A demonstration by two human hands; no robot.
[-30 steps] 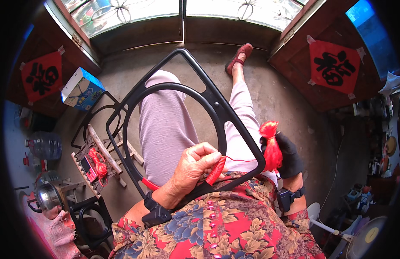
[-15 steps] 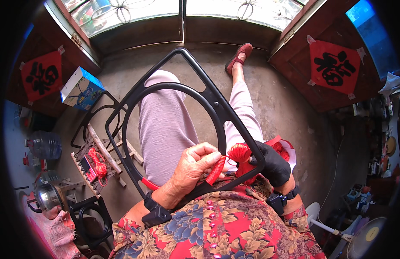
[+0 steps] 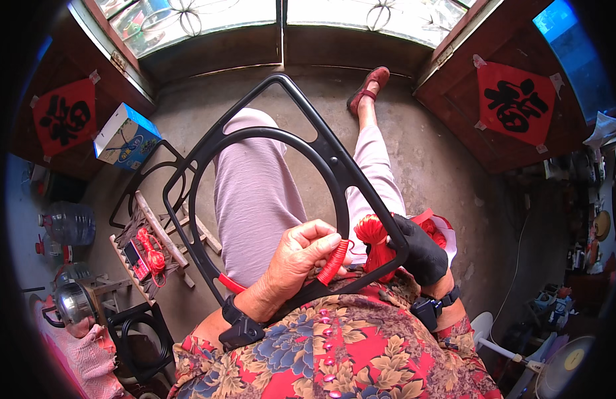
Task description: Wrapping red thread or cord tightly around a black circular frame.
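A black frame (image 3: 334,161) with a round ring inside it rests across my lap. Red cord is wound in tight coils (image 3: 333,265) around the near right part of the ring. My bare left hand (image 3: 301,253) pinches the ring at the upper end of these coils, thumb against fingertips. A loose strand loops from there toward a bundle of red cord (image 3: 376,241). That bundle is held by my right hand (image 3: 419,251), in a black glove, beside the frame's right corner; the frame partly covers its fingers. Another red wrapped stretch (image 3: 229,283) shows on the frame's left side.
At left, a wooden stool (image 3: 163,229) carries more red cord (image 3: 150,251) and a small device. Behind it stand another black frame (image 3: 132,193) and a blue-white box (image 3: 127,138). A white fan (image 3: 566,366) is at lower right. Double doors (image 3: 281,50) lie ahead.
The cord bundle in my right hand has turned more upright, and the loose strand has changed its curve. My right hand has shifted slightly. My left hand and the frame stay nearly where they were.
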